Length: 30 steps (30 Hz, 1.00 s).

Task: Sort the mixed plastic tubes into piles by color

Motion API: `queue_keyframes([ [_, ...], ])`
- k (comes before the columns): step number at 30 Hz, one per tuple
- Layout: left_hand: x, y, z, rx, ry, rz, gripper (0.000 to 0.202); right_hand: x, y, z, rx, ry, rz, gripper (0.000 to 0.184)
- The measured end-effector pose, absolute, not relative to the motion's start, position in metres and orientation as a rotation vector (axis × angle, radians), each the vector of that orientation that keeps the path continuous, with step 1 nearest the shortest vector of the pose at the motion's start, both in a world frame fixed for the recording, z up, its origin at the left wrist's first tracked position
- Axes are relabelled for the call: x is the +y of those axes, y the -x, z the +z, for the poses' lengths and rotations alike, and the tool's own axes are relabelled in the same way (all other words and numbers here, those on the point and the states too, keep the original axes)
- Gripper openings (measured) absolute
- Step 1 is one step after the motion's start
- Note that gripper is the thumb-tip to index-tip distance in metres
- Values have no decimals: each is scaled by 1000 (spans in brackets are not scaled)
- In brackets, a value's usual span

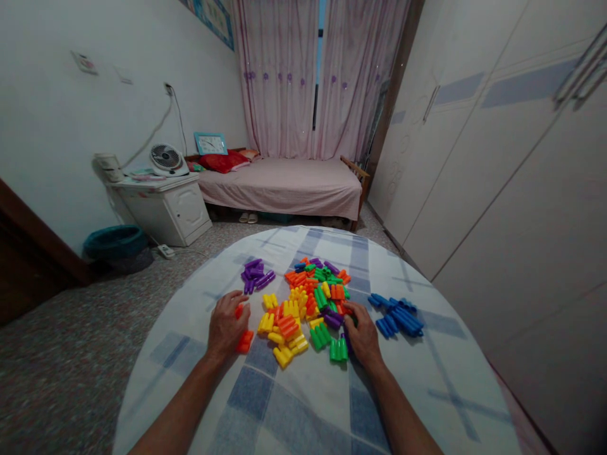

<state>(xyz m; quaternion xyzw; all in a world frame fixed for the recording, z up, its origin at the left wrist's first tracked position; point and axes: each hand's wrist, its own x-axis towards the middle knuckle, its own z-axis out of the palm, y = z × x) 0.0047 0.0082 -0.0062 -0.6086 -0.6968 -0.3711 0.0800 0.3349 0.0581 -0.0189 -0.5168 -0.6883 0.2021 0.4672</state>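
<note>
Has a teal-lined waste bin (116,232) on the floor, well to the left of the left fingers and beyond them. Has next, also well beyond those fingers, a white cabinet (164,212) with a fan (165,158) on top, then a blue-framed clock (211,144) beside a red cushion (222,162) on a pink-sheeted bed (294,183). Rests the left hand (230,325) palm down, low over a checked tablecloth (249,393). Bends the left fingers forward and inward, close together, thumb toward them, with an orange piece (240,310) partly hidden in between. Cannot tell a firm pinch from a light touch there. Has another orange piece (245,342) on the near side of that thumb, and a cluster of purple pieces (255,275) just beyond the left fingertips. Has a mixed heap between the two hands: yellow pieces (290,308) and orange ones nearer the left fingers, green pieces (320,336) nearer the right, some purple and blue farther off. Sets the right hand (364,335) at the heap's right edge, index finger and thumb slightly parted, touching or nearly touching pieces there. Cannot tell whether gripping anything with these partly hidden fingers. Has blue pieces (401,316) to the right of the right fingers, apart from them, and a pale wardrobe (478,183) well beyond, farther right.
</note>
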Motion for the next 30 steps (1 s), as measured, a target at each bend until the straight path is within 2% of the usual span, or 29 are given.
queue_keyframes([
  [30,3,-3,-8,-2194,1945,-1108,26,58,-336,-19,-1714,1256,495,29],
])
